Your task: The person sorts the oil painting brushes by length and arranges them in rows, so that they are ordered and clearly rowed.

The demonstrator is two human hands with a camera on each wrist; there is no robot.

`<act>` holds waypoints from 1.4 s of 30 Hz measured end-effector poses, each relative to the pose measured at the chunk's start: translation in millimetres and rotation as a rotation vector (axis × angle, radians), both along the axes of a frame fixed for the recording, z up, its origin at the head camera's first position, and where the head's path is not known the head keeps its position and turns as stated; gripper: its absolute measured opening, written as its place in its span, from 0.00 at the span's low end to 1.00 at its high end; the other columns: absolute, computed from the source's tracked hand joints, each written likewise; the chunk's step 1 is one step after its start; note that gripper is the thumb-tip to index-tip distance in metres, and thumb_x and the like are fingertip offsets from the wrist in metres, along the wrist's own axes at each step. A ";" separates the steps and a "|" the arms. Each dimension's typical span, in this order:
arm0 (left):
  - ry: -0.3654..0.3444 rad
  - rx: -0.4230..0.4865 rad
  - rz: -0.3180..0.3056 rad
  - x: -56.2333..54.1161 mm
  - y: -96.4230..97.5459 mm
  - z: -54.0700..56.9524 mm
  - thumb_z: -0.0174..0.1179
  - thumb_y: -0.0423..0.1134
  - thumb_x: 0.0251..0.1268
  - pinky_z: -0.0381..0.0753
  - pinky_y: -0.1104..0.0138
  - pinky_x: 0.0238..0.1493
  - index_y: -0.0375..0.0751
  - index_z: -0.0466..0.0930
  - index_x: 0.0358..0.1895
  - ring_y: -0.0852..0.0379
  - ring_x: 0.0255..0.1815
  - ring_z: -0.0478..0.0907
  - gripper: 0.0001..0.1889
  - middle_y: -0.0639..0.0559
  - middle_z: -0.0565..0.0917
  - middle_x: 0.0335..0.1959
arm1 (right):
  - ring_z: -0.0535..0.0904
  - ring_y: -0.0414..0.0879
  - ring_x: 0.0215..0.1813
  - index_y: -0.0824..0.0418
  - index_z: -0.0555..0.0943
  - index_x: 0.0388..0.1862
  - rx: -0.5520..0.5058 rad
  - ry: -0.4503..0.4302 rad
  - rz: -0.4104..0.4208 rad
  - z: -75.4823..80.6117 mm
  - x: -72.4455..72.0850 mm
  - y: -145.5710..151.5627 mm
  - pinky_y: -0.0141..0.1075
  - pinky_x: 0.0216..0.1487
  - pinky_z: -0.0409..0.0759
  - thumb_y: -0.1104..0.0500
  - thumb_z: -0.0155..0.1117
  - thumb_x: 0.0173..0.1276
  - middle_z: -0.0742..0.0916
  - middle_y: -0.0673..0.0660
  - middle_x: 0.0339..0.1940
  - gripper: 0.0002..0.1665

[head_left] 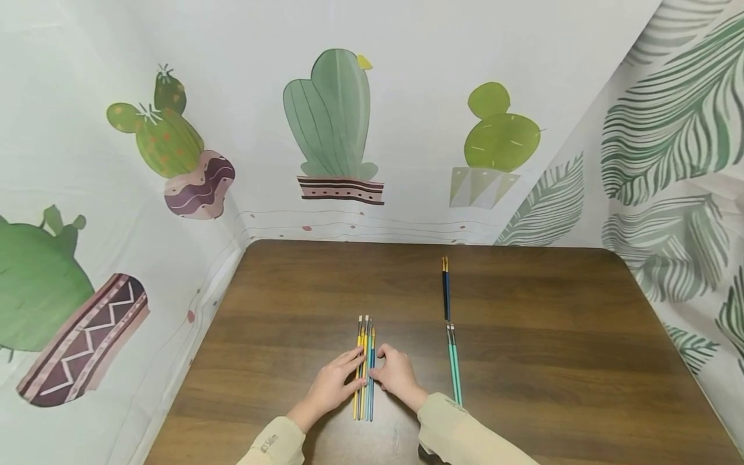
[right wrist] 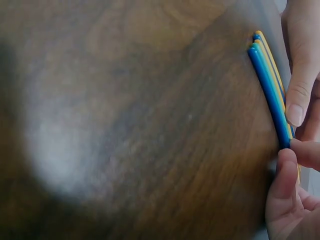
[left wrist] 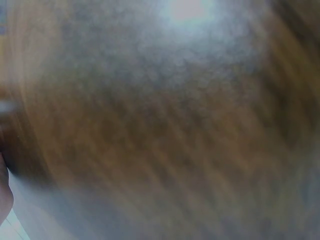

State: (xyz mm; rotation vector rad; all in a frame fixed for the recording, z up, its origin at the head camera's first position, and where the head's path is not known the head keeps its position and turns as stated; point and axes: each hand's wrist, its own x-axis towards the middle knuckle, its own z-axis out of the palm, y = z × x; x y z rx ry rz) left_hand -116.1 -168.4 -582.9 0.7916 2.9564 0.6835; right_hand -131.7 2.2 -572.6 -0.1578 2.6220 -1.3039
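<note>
The left hand (head_left: 333,382), grip wide, rests on the brushes (head_left: 363,402) from nine o'clock. From three o'clock, the right hand (head_left: 398,373) pinches the blue brush (right wrist: 269,97).

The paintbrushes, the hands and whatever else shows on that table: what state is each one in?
Bunch of mixed-colour paintbrushes: lying close together, tips pointing away from the person
Left hand: fingers resting on the bunch
Right hand: touching the bunch's right side
Two dark-blue paintbrushes: side by side, untouched
Two green paintbrushes: side by side, near ends meeting the right sleeve
Dark thing: mostly hidden; can't tell what
</note>
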 end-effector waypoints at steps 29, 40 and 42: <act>0.100 0.034 -0.052 -1.3 -3.1 -4.0 0.57 0.49 0.55 0.72 0.58 0.53 0.38 0.71 0.56 0.49 0.58 0.69 0.27 0.47 0.68 0.62 | 0.78 0.45 0.28 0.67 0.79 0.40 0.247 0.166 0.041 7.8 10.7 -4.7 0.37 0.26 0.75 0.68 0.65 0.42 0.85 0.59 0.30 0.21; 0.088 0.175 0.059 -5.7 1.4 0.6 0.61 0.41 0.54 0.78 0.69 0.39 0.39 0.75 0.51 0.59 0.40 0.79 0.20 0.49 0.78 0.48 | 0.74 0.44 0.23 0.64 0.80 0.34 0.273 0.181 0.032 10.7 11.3 -7.4 0.36 0.21 0.70 0.67 0.63 0.41 0.84 0.57 0.24 0.16; 0.030 0.211 0.091 -7.1 3.0 1.3 0.61 0.39 0.53 0.77 0.74 0.32 0.39 0.76 0.50 0.64 0.31 0.77 0.19 0.51 0.79 0.42 | 0.74 0.45 0.22 0.64 0.80 0.34 0.274 0.179 0.029 9.8 11.6 -7.8 0.36 0.21 0.70 0.67 0.64 0.41 0.83 0.57 0.23 0.16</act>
